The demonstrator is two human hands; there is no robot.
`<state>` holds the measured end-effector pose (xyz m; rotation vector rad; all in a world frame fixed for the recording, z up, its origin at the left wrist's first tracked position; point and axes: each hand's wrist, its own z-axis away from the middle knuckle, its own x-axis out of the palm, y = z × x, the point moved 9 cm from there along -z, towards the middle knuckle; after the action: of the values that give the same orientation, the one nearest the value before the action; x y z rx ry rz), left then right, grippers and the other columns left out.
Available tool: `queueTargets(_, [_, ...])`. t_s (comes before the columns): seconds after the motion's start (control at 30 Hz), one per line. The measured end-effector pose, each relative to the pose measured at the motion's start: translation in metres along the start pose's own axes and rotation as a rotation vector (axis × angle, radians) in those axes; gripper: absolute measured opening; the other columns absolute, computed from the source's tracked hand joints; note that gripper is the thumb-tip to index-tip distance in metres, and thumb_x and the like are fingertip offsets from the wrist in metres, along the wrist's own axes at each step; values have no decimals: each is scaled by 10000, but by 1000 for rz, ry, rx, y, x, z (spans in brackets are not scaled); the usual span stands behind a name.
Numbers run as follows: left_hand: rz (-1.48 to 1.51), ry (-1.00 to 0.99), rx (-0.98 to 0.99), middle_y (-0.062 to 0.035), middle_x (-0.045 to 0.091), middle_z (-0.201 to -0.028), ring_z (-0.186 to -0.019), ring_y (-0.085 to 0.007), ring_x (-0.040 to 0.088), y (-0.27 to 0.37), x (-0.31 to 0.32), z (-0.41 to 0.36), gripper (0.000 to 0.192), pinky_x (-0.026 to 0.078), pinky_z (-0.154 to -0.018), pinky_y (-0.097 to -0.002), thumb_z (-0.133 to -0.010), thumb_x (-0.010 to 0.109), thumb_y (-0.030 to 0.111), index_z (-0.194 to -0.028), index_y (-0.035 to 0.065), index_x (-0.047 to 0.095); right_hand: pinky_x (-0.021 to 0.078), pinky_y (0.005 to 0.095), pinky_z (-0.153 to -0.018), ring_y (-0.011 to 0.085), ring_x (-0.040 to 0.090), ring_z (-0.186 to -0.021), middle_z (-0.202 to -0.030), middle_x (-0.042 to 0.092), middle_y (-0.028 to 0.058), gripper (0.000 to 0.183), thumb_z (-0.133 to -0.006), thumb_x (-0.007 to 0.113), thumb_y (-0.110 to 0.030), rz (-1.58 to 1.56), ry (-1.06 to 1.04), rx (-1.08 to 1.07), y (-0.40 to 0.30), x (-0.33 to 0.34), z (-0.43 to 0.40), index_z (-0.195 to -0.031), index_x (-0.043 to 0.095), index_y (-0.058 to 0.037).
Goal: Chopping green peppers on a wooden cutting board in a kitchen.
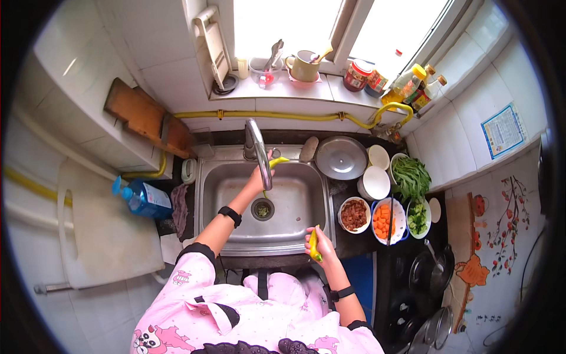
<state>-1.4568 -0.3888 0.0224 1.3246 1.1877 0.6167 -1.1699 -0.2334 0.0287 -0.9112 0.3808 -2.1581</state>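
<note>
My left hand [255, 180] reaches over the back of the steel sink [230, 190], partly hidden behind the chrome faucet [264, 166]. It grips a yellow-green pepper [278, 161] whose curved tip points right. A thin green stem-like piece shows just below that hand. Near the sink's front right corner, my right hand [325, 244] is closed around a second yellow pepper [314, 246], its green end towards me. Green scraps lie in the drain [262, 209], and a small dark bit rests on the basin floor to its right.
Right of the sink stand bowls of dark chopped meat [354, 214], orange carrot pieces [382, 221], chopped greens [417, 218] and leafy greens [411, 173]. A metal lid [341, 157] lies behind them. A blue pump bottle [143, 198] stands left; a wok [431, 270] sits on the right.
</note>
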Motion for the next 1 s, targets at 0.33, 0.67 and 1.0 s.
queueTargets(0.33, [66,-58,-141,-178,582,-1132,-902,-276,600,9,6,46,451,475,-814,-369,-884,546,105,-1309,56,406,457,280,-536,127,516,-638,-793,518,51,207,-931,592,-140,168,30,-70,4,47,-54,-1069,473,-43])
queueTargets(0.67, [340,-92,-922,-92,589,-761,-508,-193,584,-102,30,187,271,491,-460,-327,-957,482,281,-1053,29,500,420,307,-393,152,474,-414,-509,434,32,610,-882,528,-617,454,-47,157,46,131,-169,-598,421,-88])
queueTargets(1.0, [351,14,-894,-191,631,-824,-496,-278,625,-76,33,157,408,488,-386,-411,-927,544,311,-945,-96,563,516,379,-799,265,601,-943,-945,581,126,259,-868,621,-17,273,-121,22,41,96,-171,-1095,499,-5])
